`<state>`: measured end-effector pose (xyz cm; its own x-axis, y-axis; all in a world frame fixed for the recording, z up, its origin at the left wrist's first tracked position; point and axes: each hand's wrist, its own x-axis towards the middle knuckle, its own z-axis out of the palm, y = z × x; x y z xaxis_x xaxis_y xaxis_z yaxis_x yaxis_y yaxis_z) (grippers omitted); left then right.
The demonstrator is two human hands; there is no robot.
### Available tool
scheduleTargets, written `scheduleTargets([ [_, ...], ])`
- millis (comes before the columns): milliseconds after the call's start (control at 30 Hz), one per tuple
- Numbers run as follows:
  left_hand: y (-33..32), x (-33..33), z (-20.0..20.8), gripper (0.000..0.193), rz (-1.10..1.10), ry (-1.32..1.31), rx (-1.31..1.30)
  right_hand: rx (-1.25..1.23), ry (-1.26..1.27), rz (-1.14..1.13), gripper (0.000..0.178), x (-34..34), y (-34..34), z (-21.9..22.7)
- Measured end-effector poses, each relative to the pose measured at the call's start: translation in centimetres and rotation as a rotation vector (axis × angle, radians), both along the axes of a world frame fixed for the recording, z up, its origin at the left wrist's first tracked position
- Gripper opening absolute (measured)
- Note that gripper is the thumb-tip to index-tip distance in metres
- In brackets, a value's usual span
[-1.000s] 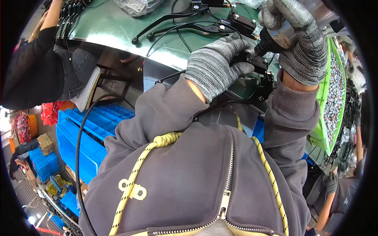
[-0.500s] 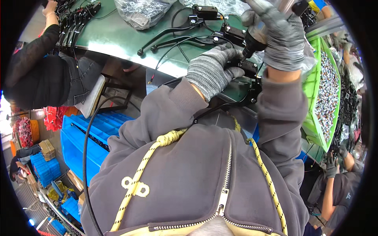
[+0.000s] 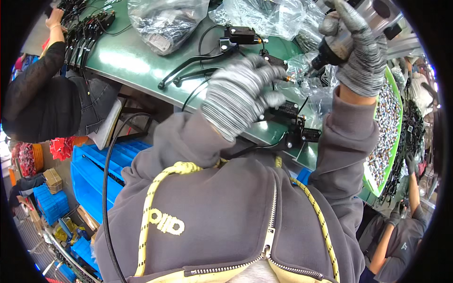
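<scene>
At the near edge of the green workbench (image 3: 127,61), the person's left hand (image 3: 240,96), in a grey knit glove, is spreading over a black brake master-cylinder assembly (image 3: 295,125) with its lever (image 3: 264,147); the fingers are half curled and resting on the part's upper body, and whether they are truly clamping it is hard to tell because the glove is hiding the contact. The assembly is sitting at the bench's front rim, just in front of the person's chest. The right hand (image 3: 354,52), also gloved, is gripping a powered screwdriver (image 3: 330,47) with its fingers wrapped round the barrel, and the tool is pointing down and left towards the assembly, its tip above crumpled clear plastic (image 3: 314,85).

Farther back on the bench, two more black brake levers with cables (image 3: 198,70) are lying loose, one joined to a boxy reservoir (image 3: 238,35). Clear bags of parts (image 3: 165,21) are piling along the far edge. To the right, a green tray (image 3: 396,113) full of small metal fasteners is standing just beside the bench. At the upper left, another worker in a black sleeve (image 3: 33,85) is reaching towards a row of black levers (image 3: 87,30). Blue crates (image 3: 94,165) are sitting under the bench.
</scene>
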<state>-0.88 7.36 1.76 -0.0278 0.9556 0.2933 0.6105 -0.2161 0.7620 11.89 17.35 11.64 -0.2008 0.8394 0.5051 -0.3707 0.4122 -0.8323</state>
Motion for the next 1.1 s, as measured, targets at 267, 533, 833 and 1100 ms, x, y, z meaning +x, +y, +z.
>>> scheduleTargets([
  [267, 4.5, -2.6, -2.1, 0.037, 0.039, 0.001, 0.003, -0.121, -0.171, -0.044, 0.024, 0.7, 3.2, -1.8],
  [533, 5.1, -2.6, -3.5, 0.027, -0.01, -0.139, 0.064, 0.094, 0.131, -0.002, 0.045, -1.1, 4.5, -4.2],
  [833, 5.7, -2.9, -4.6, 0.021, -0.164, -0.355, 0.068, 0.199, 0.163, -0.08, 0.034, -0.8, 5.8, -6.0],
  [1100, 6.1, -3.0, -5.2, 0.017, -0.214, -0.421, 0.078, 0.022, 0.066, 0.06, 0.039, 5.2, 9.4, -6.9],
])
